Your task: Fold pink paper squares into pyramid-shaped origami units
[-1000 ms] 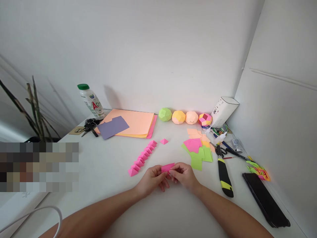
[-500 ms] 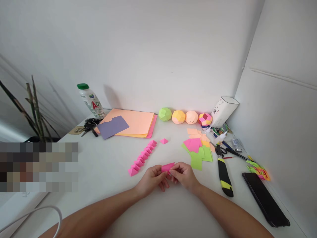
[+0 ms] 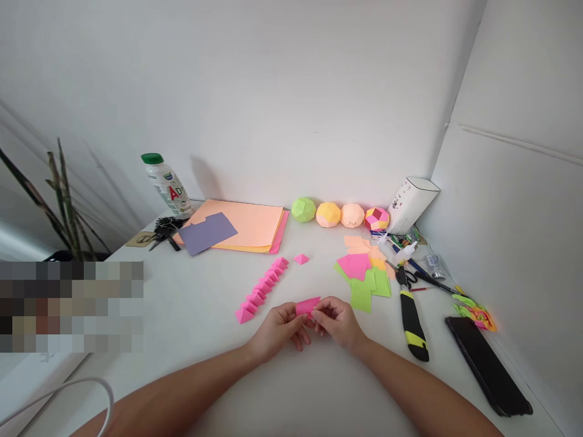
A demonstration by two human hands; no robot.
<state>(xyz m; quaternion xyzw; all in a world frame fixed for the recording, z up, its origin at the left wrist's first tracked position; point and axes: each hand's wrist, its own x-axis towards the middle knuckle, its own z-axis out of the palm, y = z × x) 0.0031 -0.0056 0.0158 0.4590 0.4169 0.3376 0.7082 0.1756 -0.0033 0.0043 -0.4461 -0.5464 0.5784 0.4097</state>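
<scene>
A small piece of pink paper (image 3: 308,305), partly folded, is pinched between my two hands above the white table. My left hand (image 3: 280,328) is closed on its left end, thumb in front. At its right end my right hand (image 3: 337,320) grips with thumb and fingertips. The paper's lower part is hidden by my fingers. Left of my hands runs a slanting row of folded pink paper units (image 3: 263,290). One single pink unit (image 3: 301,259) lies apart, beyond the paper. Pink, green, orange and peach paper pieces (image 3: 362,295) overlap to the right.
Several paper balls (image 3: 328,215) line the wall. Left are paper sheets (image 3: 246,221), a purple card (image 3: 207,233), keys (image 3: 167,230) and a bottle (image 3: 168,188). At right lie a black-and-yellow cutter (image 3: 413,325), scissors (image 3: 410,278), glue bottles (image 3: 405,253) and a black phone (image 3: 488,365).
Both hands keep their grip on the pink paper. The paper and my right hand have shifted very slightly to the left; everything else stays in place.
</scene>
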